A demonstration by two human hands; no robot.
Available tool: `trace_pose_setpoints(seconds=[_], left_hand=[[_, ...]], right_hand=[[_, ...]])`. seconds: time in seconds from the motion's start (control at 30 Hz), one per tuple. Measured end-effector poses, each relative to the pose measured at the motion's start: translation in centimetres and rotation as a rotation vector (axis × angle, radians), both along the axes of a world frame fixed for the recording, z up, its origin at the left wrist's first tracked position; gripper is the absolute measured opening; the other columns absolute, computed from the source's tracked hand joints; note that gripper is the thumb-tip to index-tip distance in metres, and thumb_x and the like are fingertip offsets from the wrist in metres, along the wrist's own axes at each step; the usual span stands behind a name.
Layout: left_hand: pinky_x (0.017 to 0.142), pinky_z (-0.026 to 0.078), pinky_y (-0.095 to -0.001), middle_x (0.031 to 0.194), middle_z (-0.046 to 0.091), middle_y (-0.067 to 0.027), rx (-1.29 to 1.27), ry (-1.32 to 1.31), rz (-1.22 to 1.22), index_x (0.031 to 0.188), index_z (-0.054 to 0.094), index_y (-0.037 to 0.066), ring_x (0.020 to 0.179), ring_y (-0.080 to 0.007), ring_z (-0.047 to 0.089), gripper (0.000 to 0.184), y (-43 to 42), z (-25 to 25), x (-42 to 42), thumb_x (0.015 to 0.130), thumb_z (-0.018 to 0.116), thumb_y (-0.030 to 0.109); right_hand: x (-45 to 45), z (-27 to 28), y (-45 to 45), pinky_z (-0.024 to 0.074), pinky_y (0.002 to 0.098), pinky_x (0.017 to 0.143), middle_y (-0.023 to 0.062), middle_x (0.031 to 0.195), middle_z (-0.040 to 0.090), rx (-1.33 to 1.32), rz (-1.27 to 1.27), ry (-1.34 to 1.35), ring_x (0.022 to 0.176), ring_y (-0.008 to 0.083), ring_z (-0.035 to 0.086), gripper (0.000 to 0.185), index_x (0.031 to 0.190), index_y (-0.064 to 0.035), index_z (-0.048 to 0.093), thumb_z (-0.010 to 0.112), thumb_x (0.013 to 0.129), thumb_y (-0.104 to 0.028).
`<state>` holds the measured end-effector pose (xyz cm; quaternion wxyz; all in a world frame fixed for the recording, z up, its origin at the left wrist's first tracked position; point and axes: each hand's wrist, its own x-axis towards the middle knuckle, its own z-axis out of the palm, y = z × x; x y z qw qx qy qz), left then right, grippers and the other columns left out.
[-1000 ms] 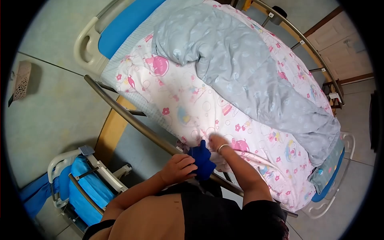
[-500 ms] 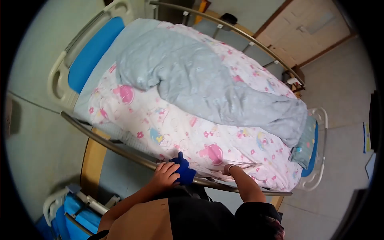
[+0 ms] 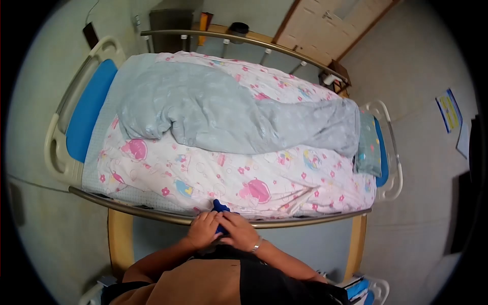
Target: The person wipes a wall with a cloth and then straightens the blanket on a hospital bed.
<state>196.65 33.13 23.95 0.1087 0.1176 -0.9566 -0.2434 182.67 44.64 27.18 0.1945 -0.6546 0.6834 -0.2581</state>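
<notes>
A dark blue cloth (image 3: 219, 206) is draped over the near bed rail (image 3: 152, 215), largely covered by my hands. My left hand (image 3: 203, 230) is closed on the left side of the cloth, its fingers bent over the rail. Right beside it, my right hand (image 3: 240, 233) holds the cloth from the other side, and the fingertips of both hands almost meet. Behind the rail lies a white sheet (image 3: 229, 175) with pink cartoon prints, creased toward the right. A rumpled grey quilt (image 3: 213, 109) stretches along the bed on top of it.
A green pillow (image 3: 368, 147) rests against the right end board. The blue-panelled end board (image 3: 91, 109) stands at the left. Beyond the bed are the far rail (image 3: 244, 39), a black round object (image 3: 239, 28) and a door (image 3: 325, 30). Part of another bed (image 3: 363, 290) shows at bottom right.
My right hand has left the sheet by the rail and moved left onto the blue cloth beside my left hand. The view has turned, so the bed now lies more level.
</notes>
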Motion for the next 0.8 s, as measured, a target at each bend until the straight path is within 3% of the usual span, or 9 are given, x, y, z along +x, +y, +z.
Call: trace_pose_setpoints(seconds=[0.17,0.27,0.33,0.43,0.47,0.57,0.63,0.7,0.8], left_hand=[[0.083,0.038,-0.0423,0.106,0.053,-0.0147,0.136,-0.056,-0.019,0.109,0.049,0.005,0.098,-0.0341,0.049,0.056,-0.3,0.7,0.3,0.06,0.071,0.019],[0.083,0.038,-0.0425,0.105,0.053,-0.0154,0.204,-0.025,-0.074,0.105,0.05,0.005,0.096,-0.0349,0.049,0.052,-0.3,0.5,0.9,0.059,0.072,0.016],[0.086,0.036,-0.046,0.105,0.054,-0.0176,0.229,-0.095,0.025,0.109,0.049,0.002,0.099,-0.0365,0.049,0.055,0.8,1.6,0.4,0.06,0.072,0.013],[0.088,0.036,-0.0459,0.108,0.053,-0.0185,0.098,-0.08,0.088,0.109,0.049,0.001,0.1,-0.0386,0.048,0.056,3.5,1.3,-0.6,0.059,0.073,0.01],[0.089,0.037,-0.0451,0.11,0.053,-0.0191,0.007,-0.036,0.1,0.108,0.05,0.0,0.1,-0.0389,0.048,0.056,4.9,1.1,-1.1,0.059,0.074,0.011],[0.088,0.039,-0.044,0.109,0.054,-0.0193,-0.05,-0.022,0.078,0.107,0.051,0.0,0.098,-0.0383,0.049,0.056,10.4,1.3,-4.7,0.058,0.075,0.011],[0.087,0.04,-0.0425,0.11,0.054,-0.0192,-0.072,-0.031,0.041,0.108,0.052,0.0,0.1,-0.0376,0.05,0.054,14.7,1.8,-8.6,0.06,0.074,0.01],[0.087,0.042,-0.0398,0.11,0.055,-0.0179,0.118,0.009,-0.093,0.108,0.053,0.002,0.101,-0.0358,0.052,0.049,19.0,1.2,-12.0,0.063,0.073,0.01],[0.084,0.045,-0.0363,0.113,0.055,-0.0161,0.416,-0.161,-0.382,0.104,0.057,0.005,0.099,-0.032,0.055,0.037,25.2,0.4,-15.9,0.07,0.07,0.013]], right_hand=[[1.9,0.4,-1.6,0.0422,0.0382,0.083,0.0184,0.119,0.045,0.008,-0.078,0.125,0.1,0.0338,0.049,0.074,0.128,-0.0115,0.039,0.073,0.063,-0.023],[1.2,-2.5,-0.8,0.0416,0.0365,0.078,0.0118,0.106,0.05,0.128,-0.03,0.168,0.096,0.0273,0.049,0.059,0.121,-0.0133,0.045,0.068,0.067,-0.021],[1.2,-5.7,0.0,0.0417,0.0353,0.071,0.0062,0.092,0.053,-0.053,-0.059,0.177,0.089,0.0234,0.05,0.043,0.112,-0.0109,0.049,0.059,0.072,-0.019],[0.0,-4.7,2.3,0.0414,0.0327,0.068,0.0036,0.085,0.054,-0.209,-0.091,0.23,0.085,0.0203,0.051,0.03,0.103,-0.0092,0.052,0.053,0.074,-0.016],[-0.7,-5.0,3.4,0.0408,0.0305,0.066,0.0021,0.081,0.054,-0.356,-0.153,0.279,0.08,0.0187,0.052,0.019,0.091,-0.0098,0.055,0.053,0.073,-0.017],[-4.7,-4.9,8.4,0.0387,0.0306,0.063,0.002,0.08,0.05,-0.352,-0.113,0.288,0.077,0.019,0.049,0.018,0.088,-0.0109,0.054,0.052,0.072,-0.018],[-7.9,-4.5,12.9,0.039,0.0309,0.06,0.0012,0.076,0.05,-0.398,-0.205,0.34,0.076,0.0191,0.05,0.008,0.076,-0.0134,0.052,0.052,0.071,-0.019],[-11.6,-5.1,18.1,0.0398,0.0325,0.058,0.0016,0.071,0.048,-0.379,-0.34,0.336,0.073,0.0197,0.05,0.01,0.072,-0.014,0.051,0.055,0.07,-0.023],[-16.5,-5.0,26.5,0.0434,0.0339,0.059,0.002,0.071,0.052,-0.274,-0.553,0.38,0.074,0.0199,0.053,0.011,0.073,-0.0145,0.053,0.058,0.071,-0.025]])
